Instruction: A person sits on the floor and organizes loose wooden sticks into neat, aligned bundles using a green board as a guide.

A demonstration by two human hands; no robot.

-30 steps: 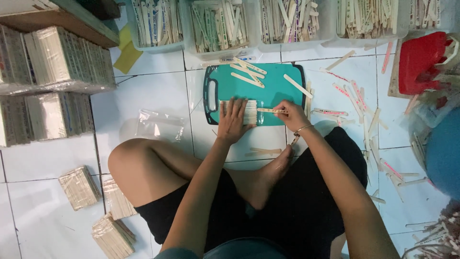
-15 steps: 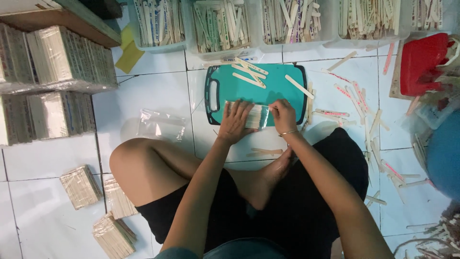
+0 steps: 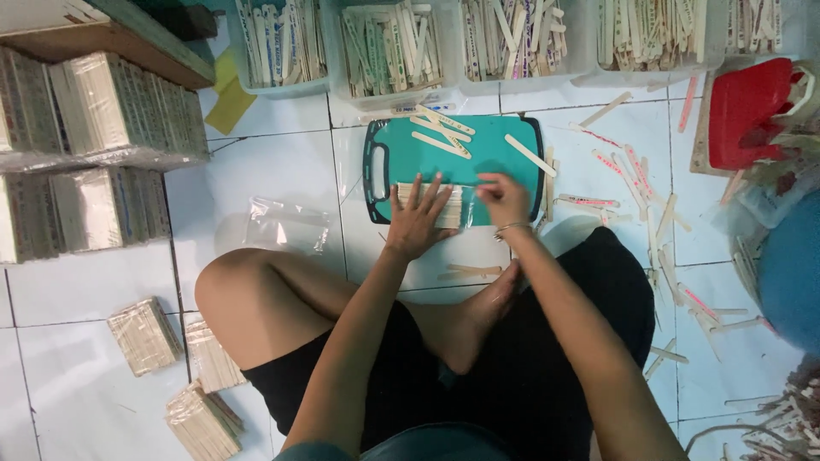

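Teal plastic cutting board (image 3: 504,166) with a dark rim and a handle slot is lying on the white tiled floor (image 3: 282,171) in front of a person sitting cross-legged. A flat row of pale wooden craft sticks (image 3: 451,207) is lying along the board's near edge. The left hand (image 3: 418,218) is pressing down on this row with fingers spread flat, gripping nothing. The right hand (image 3: 504,198) is touching the row's right end with fingers curled; whether it is pinching a stick cannot be told. Loose wooden sticks (image 3: 440,132) are lying on the board's far side. Clear plastic bins of sticks (image 3: 389,51) are standing beyond it, and wrapped stick bundles (image 3: 145,335) are lying beside the person's left knee.
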